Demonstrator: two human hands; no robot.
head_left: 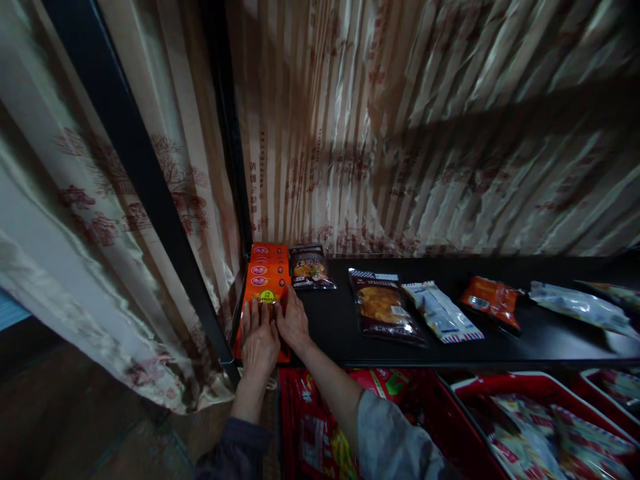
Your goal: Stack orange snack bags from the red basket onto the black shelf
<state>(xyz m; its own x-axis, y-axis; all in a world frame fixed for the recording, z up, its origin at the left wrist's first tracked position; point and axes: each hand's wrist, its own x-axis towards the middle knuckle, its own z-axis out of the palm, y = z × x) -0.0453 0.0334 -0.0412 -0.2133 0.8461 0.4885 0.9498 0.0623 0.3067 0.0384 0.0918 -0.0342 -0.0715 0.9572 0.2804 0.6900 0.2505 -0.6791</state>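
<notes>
At the left end of a black shelf, orange snack packets (270,253) lie in an overlapping row, front to back. My left hand (261,343) rests palm down on the nearest packet, its fingers stretched out beside a round yellow label. Against the right edge of the same packet lies my right hand (293,320), fingers extended and closely beside the left hand. Both hands touch the orange packets, and neither is wrapped round one. Behind them, to the right, is a dark brown bag of potato snacks (309,268).
Along the shelf (327,320) lie a larger brown bag (383,305), a white-and-blue packet (442,312), an orange-red packet (491,301) and a silvery packet (580,308). Red bins (457,417) with packets stand below. A black post (150,200) rises at left; patterned curtains (425,133) hang behind.
</notes>
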